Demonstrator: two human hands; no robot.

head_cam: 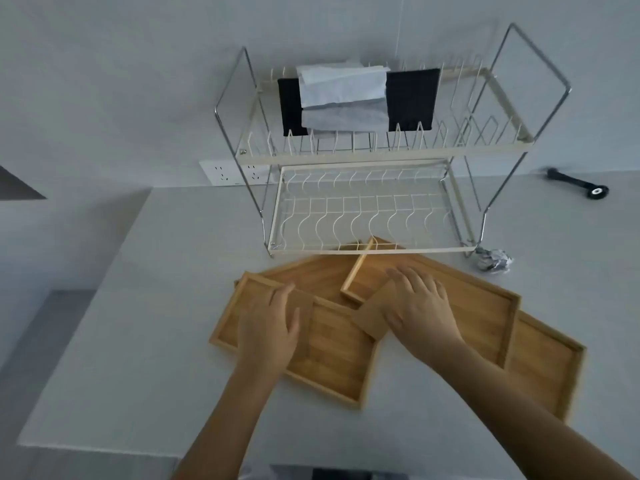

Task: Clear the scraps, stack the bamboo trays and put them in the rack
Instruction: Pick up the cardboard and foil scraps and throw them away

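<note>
My left grip (268, 327) lies flat, fingers spread, on the near tray (332, 355). My right grip (420, 306) lies flat on the cardboard scrap (372, 315) and clamps nothing. The overlapping trays sit on the bench (138, 341), before the rack (363, 209).

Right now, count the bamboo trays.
4, maybe more hidden: one under the left hand, a small one at the right hand, a large one beneath, another far right.
</note>
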